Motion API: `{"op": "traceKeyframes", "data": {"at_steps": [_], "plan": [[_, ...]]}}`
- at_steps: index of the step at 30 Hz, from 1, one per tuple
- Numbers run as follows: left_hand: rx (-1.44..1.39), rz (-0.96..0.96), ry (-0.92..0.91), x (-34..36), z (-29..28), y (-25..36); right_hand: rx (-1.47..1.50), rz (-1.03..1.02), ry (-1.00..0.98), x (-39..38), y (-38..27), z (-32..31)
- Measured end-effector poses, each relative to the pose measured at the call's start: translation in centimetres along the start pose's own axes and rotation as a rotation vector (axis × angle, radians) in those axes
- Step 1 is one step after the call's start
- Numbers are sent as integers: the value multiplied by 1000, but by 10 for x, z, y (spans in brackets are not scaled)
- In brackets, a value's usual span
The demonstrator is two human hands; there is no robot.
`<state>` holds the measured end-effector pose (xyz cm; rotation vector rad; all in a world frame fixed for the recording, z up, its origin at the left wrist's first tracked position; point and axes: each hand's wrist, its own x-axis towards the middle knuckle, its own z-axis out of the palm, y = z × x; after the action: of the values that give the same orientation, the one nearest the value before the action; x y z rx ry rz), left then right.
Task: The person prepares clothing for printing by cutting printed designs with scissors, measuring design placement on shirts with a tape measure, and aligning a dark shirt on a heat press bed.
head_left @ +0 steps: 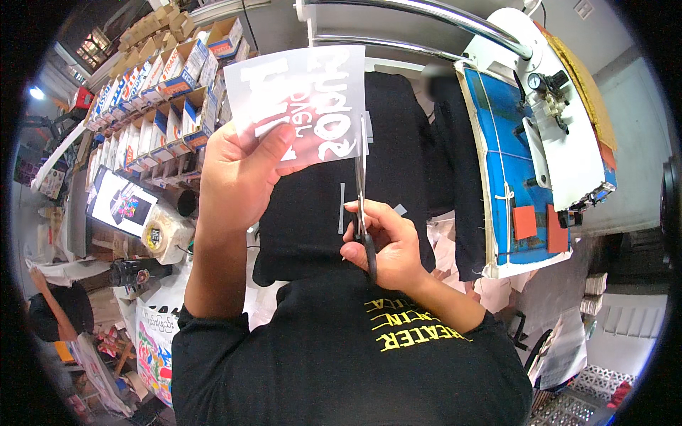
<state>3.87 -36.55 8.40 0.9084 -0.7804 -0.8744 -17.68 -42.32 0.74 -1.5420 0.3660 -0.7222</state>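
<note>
My left hand [241,170] pinches a translucent film sheet [302,106] with white lettering between thumb and fingers. Scissors [359,188] with black handles are gripped in my right hand [391,245], their blades pointing away from me at the sheet's right edge. Below both hands lies a black garment [398,142], spread flat. A thin film strip [342,208] rests on it, left of the scissors. Small pale scraps of film show beside the blades and by my right hand.
At right stands a white press machine [568,149] with a pressure gauge and a blue panel [497,142]. Metal rails [426,21] cross the far side. Cardboard boxes [153,78] are stacked at far left, above a lit tablet [122,201]. Another person's arm [57,302] shows at left.
</note>
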Motion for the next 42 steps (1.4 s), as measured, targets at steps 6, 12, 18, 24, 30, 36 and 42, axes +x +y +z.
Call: {"op": "traceKeyframes", "data": {"at_steps": [6, 12, 18, 24, 30, 36, 42], "plan": [[5, -18, -17, -2, 1, -2, -3, -13, 9, 1, 1, -2], [-10, 9, -31, -3, 1, -6, -3, -45, 47, 1, 3, 2], [2, 5, -29, -3, 3, -2, -32, 70, 74, -4, 10, 1], [1, -58, -29, -10, 6, -9, -39, -34, 60, 4, 3, -2], [-43, -91, -38, -19, 8, -16, -21, -15, 89, 11, 3, -4], [-70, -106, -29, -23, 4, -18, -33, 43, 77, 10, 6, -4], [-144, -180, -8, -38, -1, -38, 48, 110, 119, 7, 18, -1]]}}
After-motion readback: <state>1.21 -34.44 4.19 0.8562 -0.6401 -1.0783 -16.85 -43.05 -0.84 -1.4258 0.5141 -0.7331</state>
